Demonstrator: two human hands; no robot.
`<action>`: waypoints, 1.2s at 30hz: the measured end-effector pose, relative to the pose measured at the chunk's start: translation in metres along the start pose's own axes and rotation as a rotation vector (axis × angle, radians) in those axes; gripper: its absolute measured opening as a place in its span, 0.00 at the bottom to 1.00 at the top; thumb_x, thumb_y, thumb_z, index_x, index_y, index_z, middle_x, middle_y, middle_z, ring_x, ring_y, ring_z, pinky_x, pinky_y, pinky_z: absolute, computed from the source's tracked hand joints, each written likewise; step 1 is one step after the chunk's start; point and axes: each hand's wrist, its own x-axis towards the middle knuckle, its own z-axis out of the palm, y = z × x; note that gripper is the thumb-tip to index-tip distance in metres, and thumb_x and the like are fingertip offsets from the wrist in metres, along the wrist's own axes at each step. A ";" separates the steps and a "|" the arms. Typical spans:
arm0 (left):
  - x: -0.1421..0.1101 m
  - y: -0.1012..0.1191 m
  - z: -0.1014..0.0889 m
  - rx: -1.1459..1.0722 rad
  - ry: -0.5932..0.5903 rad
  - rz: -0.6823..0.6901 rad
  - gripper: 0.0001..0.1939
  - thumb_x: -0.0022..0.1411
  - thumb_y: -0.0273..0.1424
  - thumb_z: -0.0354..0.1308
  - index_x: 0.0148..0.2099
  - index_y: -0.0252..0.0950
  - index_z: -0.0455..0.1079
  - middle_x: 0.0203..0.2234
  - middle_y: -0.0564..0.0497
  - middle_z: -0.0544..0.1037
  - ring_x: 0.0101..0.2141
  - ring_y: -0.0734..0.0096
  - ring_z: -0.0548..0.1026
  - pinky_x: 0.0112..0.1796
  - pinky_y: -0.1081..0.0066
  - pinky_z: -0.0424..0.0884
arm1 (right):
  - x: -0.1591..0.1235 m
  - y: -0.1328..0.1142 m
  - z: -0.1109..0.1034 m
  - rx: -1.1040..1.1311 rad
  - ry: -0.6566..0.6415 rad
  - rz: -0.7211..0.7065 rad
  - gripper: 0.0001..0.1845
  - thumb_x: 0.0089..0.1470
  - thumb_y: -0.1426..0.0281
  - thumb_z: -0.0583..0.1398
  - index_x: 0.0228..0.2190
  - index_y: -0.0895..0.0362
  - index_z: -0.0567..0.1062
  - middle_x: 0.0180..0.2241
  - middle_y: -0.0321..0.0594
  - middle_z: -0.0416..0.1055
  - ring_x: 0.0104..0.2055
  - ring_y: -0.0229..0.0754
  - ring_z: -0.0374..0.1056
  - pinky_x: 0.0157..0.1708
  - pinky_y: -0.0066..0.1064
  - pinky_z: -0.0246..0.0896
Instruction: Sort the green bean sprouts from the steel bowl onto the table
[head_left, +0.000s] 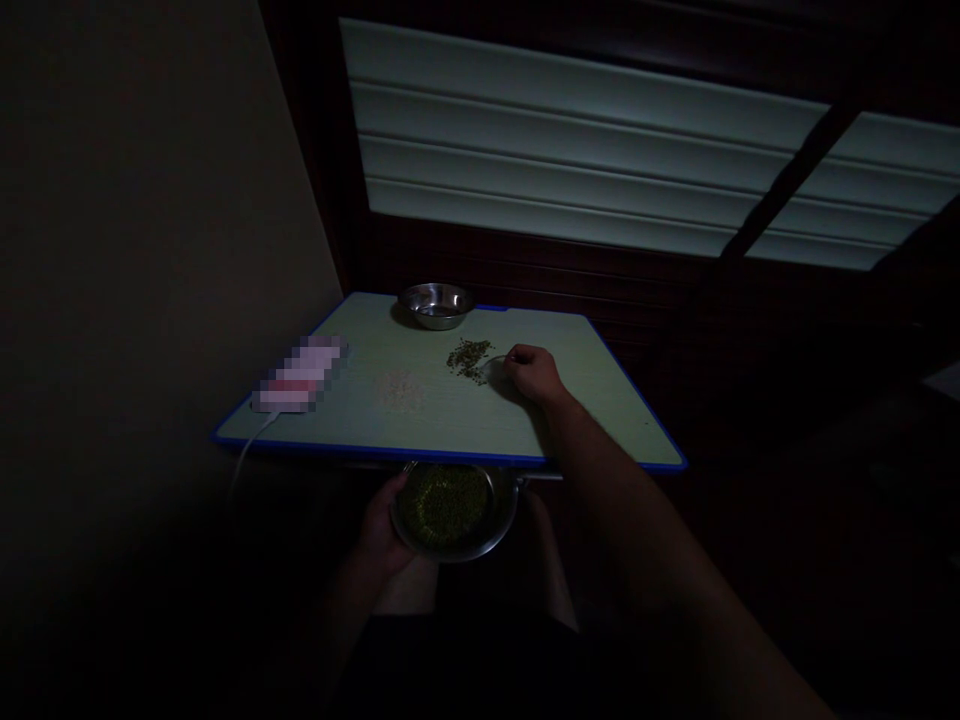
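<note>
Below the table's front edge, my left hand (384, 527) grips the side of a metal bowl (504, 530). Small green beans (448, 505), which look like mung beans, cover much of its bottom. Over the table, my right hand (534, 374) is closed on the handle of what looks like a spoon (491, 366); dim light blurs its shape. Its tip is at the right side of a loose heap of dark greenish beans (466, 358) on the tabletop. To the left of that heap, nearer me, lies a thin scatter of pale grains (403, 390).
A second metal bowl (436, 308) stands at the back of the pale, blue-edged table (585, 400). On the left lies a blurred-out pink phone-like object (301, 375), its white cable (244, 455) hanging over the front edge. Wall and slatted window (555, 150) border the table.
</note>
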 end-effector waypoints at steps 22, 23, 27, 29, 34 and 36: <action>0.002 0.000 -0.001 -0.005 -0.014 -0.020 0.11 0.58 0.28 0.53 0.36 0.33 0.77 0.29 0.46 0.84 0.35 0.57 0.81 0.48 0.56 0.71 | -0.011 -0.015 0.001 0.170 -0.236 0.013 0.09 0.36 0.66 0.59 0.20 0.59 0.73 0.18 0.32 0.64 0.23 0.33 0.56 0.26 0.27 0.52; 0.003 -0.001 -0.001 -0.002 -0.011 -0.019 0.11 0.58 0.28 0.53 0.36 0.33 0.77 0.29 0.46 0.84 0.35 0.58 0.81 0.47 0.57 0.72 | -0.012 -0.017 0.000 0.182 -0.262 0.020 0.08 0.35 0.66 0.60 0.20 0.59 0.73 0.19 0.33 0.64 0.23 0.33 0.57 0.26 0.27 0.52; 0.003 -0.001 0.000 0.006 0.016 -0.035 0.11 0.59 0.28 0.53 0.36 0.33 0.77 0.28 0.46 0.84 0.33 0.59 0.81 0.45 0.59 0.73 | -0.015 -0.023 -0.001 0.251 -0.377 0.051 0.07 0.33 0.69 0.61 0.19 0.60 0.73 0.19 0.34 0.66 0.23 0.33 0.58 0.25 0.27 0.52; 0.003 -0.001 0.000 0.005 0.022 -0.041 0.11 0.59 0.28 0.53 0.37 0.33 0.77 0.27 0.47 0.84 0.34 0.59 0.81 0.46 0.59 0.73 | -0.015 -0.025 -0.002 0.277 -0.411 0.083 0.07 0.33 0.68 0.61 0.19 0.60 0.73 0.18 0.34 0.65 0.21 0.32 0.57 0.24 0.27 0.51; 0.001 -0.001 0.005 0.013 0.046 -0.026 0.11 0.58 0.27 0.53 0.37 0.33 0.77 0.28 0.46 0.83 0.34 0.58 0.81 0.46 0.57 0.72 | -0.013 -0.022 -0.007 0.264 -0.332 0.129 0.09 0.35 0.66 0.62 0.20 0.61 0.75 0.17 0.34 0.64 0.20 0.32 0.54 0.22 0.28 0.48; 0.000 0.000 0.007 0.012 0.063 -0.021 0.10 0.59 0.27 0.53 0.35 0.32 0.77 0.27 0.45 0.83 0.33 0.58 0.81 0.45 0.57 0.72 | -0.012 -0.018 -0.011 0.244 -0.319 0.135 0.10 0.35 0.66 0.63 0.22 0.61 0.76 0.18 0.35 0.65 0.20 0.32 0.55 0.22 0.28 0.48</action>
